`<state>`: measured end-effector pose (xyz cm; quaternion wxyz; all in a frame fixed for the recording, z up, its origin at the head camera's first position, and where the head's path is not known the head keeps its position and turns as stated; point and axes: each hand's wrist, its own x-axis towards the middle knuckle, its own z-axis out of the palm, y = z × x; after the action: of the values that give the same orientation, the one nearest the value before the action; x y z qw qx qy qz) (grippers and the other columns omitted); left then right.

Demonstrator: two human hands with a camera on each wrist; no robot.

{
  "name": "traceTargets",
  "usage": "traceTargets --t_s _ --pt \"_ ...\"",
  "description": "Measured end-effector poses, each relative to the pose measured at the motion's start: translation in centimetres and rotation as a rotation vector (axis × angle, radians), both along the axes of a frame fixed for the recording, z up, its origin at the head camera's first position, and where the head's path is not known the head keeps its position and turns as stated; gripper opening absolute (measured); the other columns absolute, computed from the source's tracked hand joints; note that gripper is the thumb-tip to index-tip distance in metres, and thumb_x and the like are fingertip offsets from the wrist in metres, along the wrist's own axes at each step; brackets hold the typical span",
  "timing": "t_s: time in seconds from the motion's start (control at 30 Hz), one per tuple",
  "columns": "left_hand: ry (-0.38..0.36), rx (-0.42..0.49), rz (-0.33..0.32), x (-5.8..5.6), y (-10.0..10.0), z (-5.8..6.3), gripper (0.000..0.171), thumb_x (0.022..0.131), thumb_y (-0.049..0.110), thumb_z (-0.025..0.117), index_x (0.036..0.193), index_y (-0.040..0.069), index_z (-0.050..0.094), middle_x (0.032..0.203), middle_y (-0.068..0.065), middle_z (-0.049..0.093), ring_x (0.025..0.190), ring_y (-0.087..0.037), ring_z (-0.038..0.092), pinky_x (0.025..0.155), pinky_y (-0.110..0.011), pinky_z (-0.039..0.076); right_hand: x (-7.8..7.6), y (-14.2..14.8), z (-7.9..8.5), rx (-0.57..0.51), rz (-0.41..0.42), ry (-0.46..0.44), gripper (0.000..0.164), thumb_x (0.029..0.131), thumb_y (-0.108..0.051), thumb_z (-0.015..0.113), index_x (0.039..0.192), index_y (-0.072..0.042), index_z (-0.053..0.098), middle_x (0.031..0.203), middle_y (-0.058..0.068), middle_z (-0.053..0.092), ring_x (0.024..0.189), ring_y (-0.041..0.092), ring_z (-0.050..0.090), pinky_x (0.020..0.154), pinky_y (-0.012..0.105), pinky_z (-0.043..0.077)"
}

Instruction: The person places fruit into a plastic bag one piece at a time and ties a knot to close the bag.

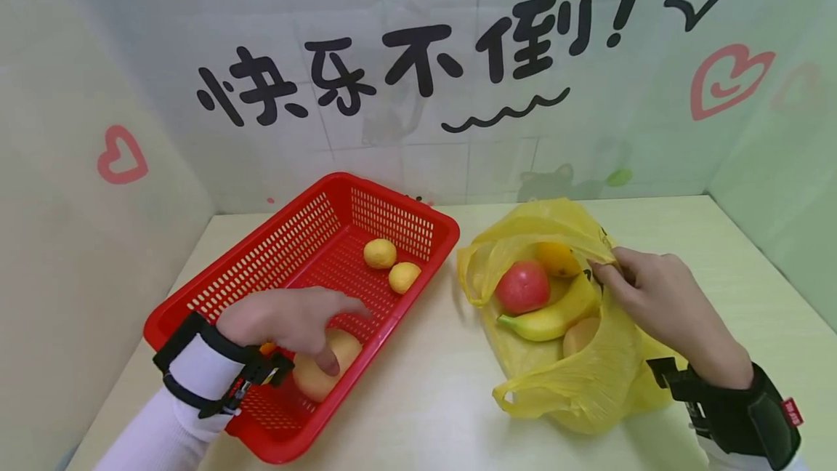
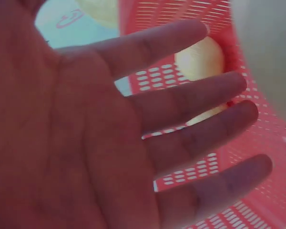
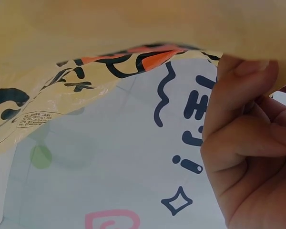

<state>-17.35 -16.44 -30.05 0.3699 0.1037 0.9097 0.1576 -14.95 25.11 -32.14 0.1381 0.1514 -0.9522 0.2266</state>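
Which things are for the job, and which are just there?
Probably for the job: yellow bag, red basket, big round fruit under the left hand, two small yellow fruits, banana, red fruit.
Probably just there: black wall writing, pink wall hearts.

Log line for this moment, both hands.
left hand: fingers extended, over red basket | right hand: pinches yellow bag | bag: red fruit, banana | basket: pale round item

Head view faces forward-down; close wrist views share its wall (image 1: 366, 140)
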Motion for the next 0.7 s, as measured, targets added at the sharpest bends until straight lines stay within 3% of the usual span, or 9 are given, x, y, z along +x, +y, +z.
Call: traceTargets --t_s 0.3,0.43,0.57,0.7 --pt "-0.155 -0.044 0.090 -0.2 -0.9 -1.4 0.080 0.057 0.018 0.094 0.127 0.037 0.060 0.122 -0.006 0.052 0.111 -0.030 0.047 0.072 -0.043 0.060 0.0 0.0 -0.1 0.002 -0.001 -0.005 0.036 0.098 -0.022 0.060 0.066 -0.015 0.046 0.055 -0.008 0.027 0.045 0.004 0.023 0.045 0.023 0.022" --pt "-0.150 -0.048 0.073 -0.3 -0.9 -1.8 0.077 0.056 0.017 0.094 0.122 0.037 0.061 0.117 -0.005 0.052 0.109 -0.028 0.047 0.071 -0.042 0.060 0.0 0.0 0.0 0.004 -0.004 -0.001 0.036 0.098 -0.022 0.060 0.066 -0.015 0.046 0.055 -0.008 0.027 0.045 0.004 0.023 0.045 0.023 0.022" --pt "-0.122 -0.060 0.010 -0.4 -0.6 -2.1 0.071 0.056 0.018 0.094 0.116 0.036 0.062 0.113 -0.003 0.055 0.107 -0.027 0.047 0.071 -0.041 0.059 0.0 0.0 0.0 0.003 -0.004 -0.003 0.036 0.099 -0.023 0.059 0.066 -0.015 0.045 0.055 -0.008 0.026 0.044 0.004 0.023 0.045 0.023 0.022" --pt "-0.111 -0.070 -0.001 -0.4 -0.6 -2.1 0.070 0.055 0.018 0.095 0.115 0.034 0.061 0.111 -0.002 0.055 0.106 -0.026 0.048 0.072 -0.040 0.059 0.0 0.0 0.0 -0.001 -0.001 0.002 0.037 0.099 -0.023 0.059 0.066 -0.015 0.045 0.055 -0.008 0.026 0.044 0.004 0.023 0.045 0.023 0.022"
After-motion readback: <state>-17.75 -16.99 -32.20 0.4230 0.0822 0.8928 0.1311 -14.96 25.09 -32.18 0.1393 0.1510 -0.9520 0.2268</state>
